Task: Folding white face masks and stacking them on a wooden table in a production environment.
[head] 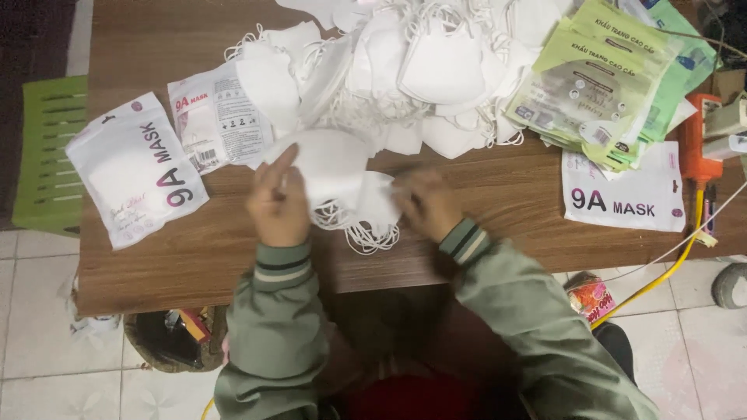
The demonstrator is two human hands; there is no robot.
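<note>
both hands were gathering a small stack of white masks [334,175] at the bench's [498,202] middle: the left hand [278,204] pinched one edge, the right hand [426,204], blurred, gripped the other. squaring the stack seemed next. the masks looked soft and folded, their ear loops [366,233] dangling below.

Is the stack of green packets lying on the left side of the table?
No, the green packets lie at the table's right end, beside the pile of white masks.
</note>
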